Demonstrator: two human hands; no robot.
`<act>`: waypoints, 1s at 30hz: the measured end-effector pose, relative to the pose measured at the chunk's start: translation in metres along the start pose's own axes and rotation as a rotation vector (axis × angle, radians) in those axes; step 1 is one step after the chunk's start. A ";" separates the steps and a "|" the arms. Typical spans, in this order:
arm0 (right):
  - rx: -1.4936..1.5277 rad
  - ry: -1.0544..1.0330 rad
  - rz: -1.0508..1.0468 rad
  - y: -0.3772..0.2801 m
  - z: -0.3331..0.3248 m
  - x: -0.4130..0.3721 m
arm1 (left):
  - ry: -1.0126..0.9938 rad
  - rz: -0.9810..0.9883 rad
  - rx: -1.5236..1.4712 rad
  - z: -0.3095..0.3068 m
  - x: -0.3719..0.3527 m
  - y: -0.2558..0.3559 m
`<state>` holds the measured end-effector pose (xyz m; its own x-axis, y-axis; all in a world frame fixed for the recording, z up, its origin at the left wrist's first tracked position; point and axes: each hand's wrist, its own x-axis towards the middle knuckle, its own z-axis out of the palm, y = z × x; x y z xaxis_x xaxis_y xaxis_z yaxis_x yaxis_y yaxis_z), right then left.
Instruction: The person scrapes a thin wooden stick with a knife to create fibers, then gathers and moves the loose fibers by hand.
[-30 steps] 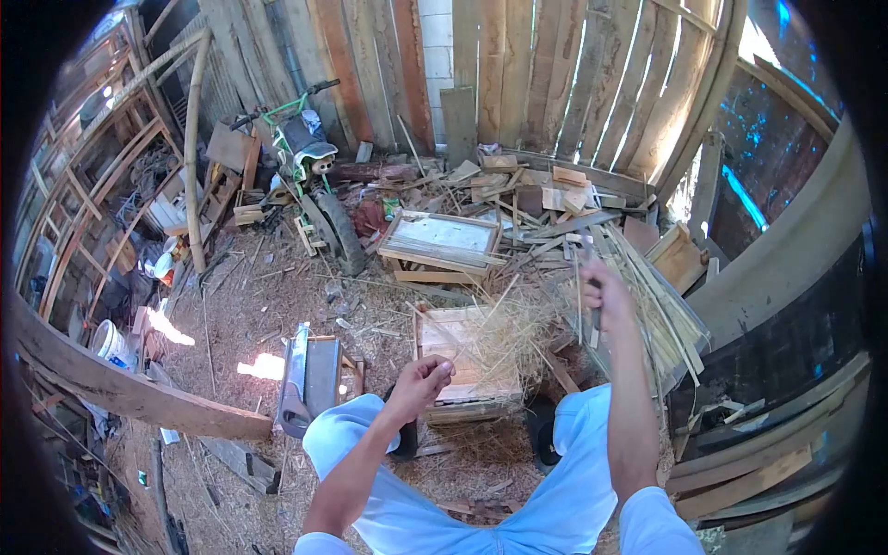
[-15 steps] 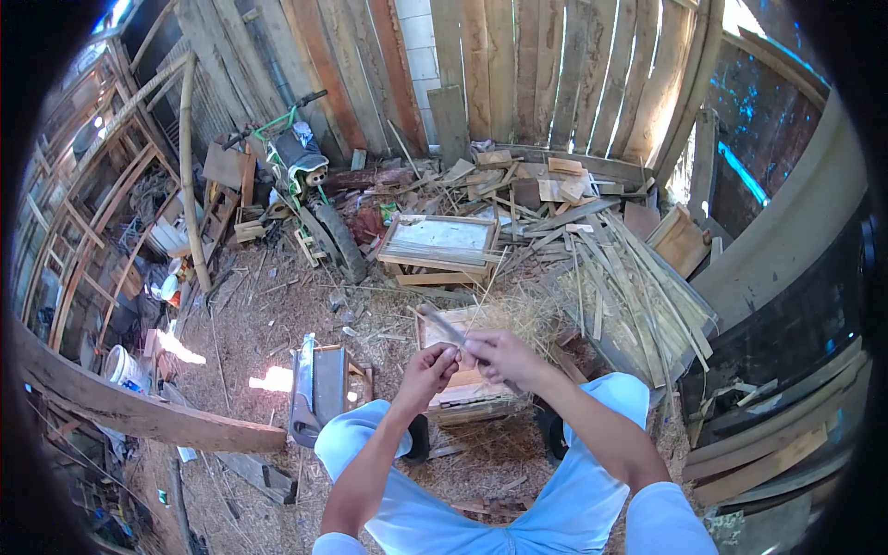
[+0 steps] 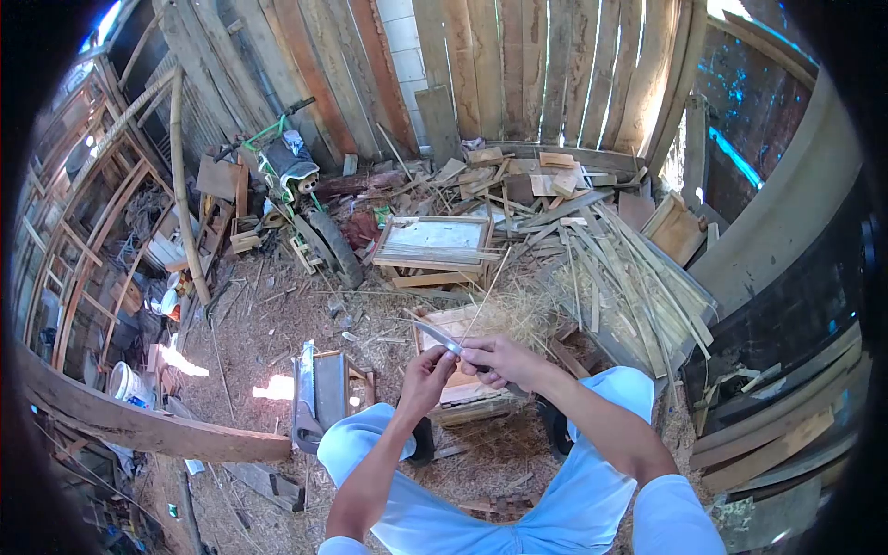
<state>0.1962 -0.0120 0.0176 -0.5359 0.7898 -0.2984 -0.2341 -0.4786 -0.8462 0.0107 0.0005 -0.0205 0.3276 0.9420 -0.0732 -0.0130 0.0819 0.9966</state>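
Observation:
My right hand (image 3: 499, 361) is closed round the handle of a knife (image 3: 437, 335), whose blade points up and to the left. Close beside it, my left hand (image 3: 427, 377) pinches a thin strip (image 3: 479, 310) that rises between the hands toward the upper right. The blade lies across the fingertips of my left hand, against the strip. Below both hands is a low wooden block (image 3: 472, 404) between my knees. The strip's lower end is hidden by my fingers.
A handsaw (image 3: 305, 393) rests on a small stool (image 3: 329, 388) at the left. Ahead stands a framed box (image 3: 435, 242) with thin strips on top. Split slats (image 3: 638, 287) are piled at the right, and a small bike (image 3: 296, 180) stands behind.
The knife blade has dropped and turned a little flatter. The strip between my hands now shows clearly. The whole view has shifted slightly.

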 end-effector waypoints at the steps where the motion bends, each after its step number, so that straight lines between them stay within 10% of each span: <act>1: 0.013 0.011 0.011 -0.005 -0.001 -0.001 | 0.001 0.001 0.005 0.000 -0.001 0.001; 12: -0.018 0.255 -0.067 -0.037 -0.031 -0.011 | -0.097 -0.010 -0.021 0.002 0.002 0.008; 20: 0.335 0.466 -0.532 -0.071 -0.120 -0.047 | -0.086 -0.172 -0.038 -0.020 -0.014 0.002; 30: -0.083 0.046 0.006 0.006 0.005 0.003 | -0.111 -0.155 -0.135 -0.007 -0.001 0.005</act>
<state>0.1894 -0.0140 0.0139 -0.4989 0.8046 -0.3220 -0.1616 -0.4514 -0.8776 0.0037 0.0022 -0.0156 0.4376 0.8735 -0.2132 -0.0777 0.2729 0.9589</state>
